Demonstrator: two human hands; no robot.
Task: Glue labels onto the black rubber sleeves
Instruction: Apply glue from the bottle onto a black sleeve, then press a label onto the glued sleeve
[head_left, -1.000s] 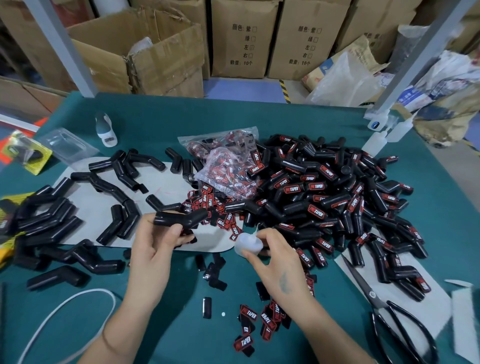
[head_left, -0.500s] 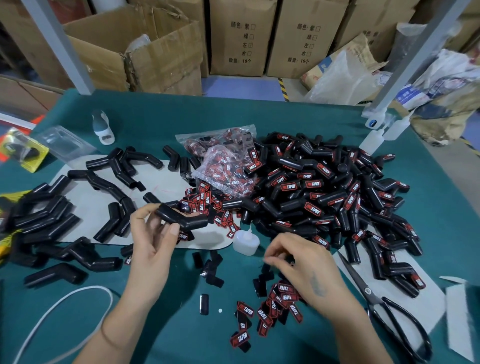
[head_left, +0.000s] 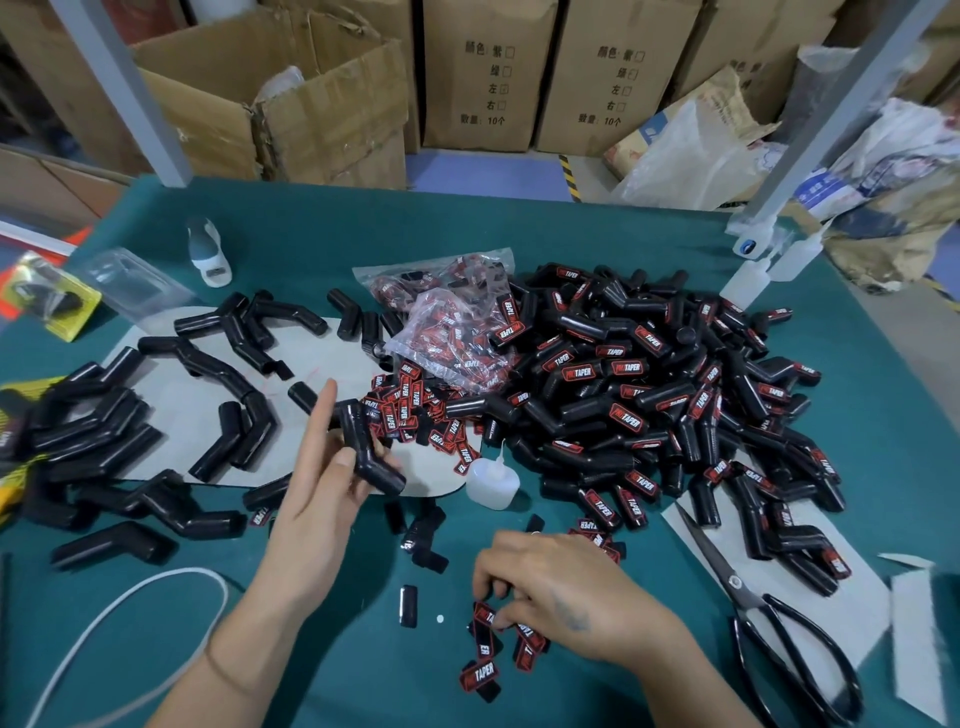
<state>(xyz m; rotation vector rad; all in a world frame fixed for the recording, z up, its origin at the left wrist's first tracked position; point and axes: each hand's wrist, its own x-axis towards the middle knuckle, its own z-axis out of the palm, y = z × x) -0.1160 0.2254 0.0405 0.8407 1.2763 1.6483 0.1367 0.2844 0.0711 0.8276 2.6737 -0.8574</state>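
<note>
A bent black rubber sleeve (head_left: 370, 451) is held up at the centre of the frame by the left hand (head_left: 324, 483), gripped between the thumb and the lower fingers while the index finger is stretched straight upward. No label is seen on the side of this sleeve that faces the camera. Lower and to the right, the right hand (head_left: 553, 597) is lowered onto a small scatter of red-and-black labels (head_left: 485, 670) on the green desk (head_left: 311, 675); its fingers (head_left: 485, 577) are curled down and one label is pinched at their tips. A small clear glue bottle (head_left: 492, 483) is stood upright between the two hands, just beyond them, at the edge of a grey mat (head_left: 171, 415).

A large pile of labelled sleeves (head_left: 649, 405) is heaped at the right centre of the frame. Unlabelled sleeves (head_left: 104, 431) are spread over the mat and desk at the left. Clear bags of labels (head_left: 447, 322) are laid at the upper middle of the desk, against the pile. Black-handled scissors (head_left: 769, 618) are laid at the lower right on a sheet of grey paper, well apart from the right hand. Cardboard boxes (head_left: 483, 73) are stacked beyond the far edge of the desk.
</note>
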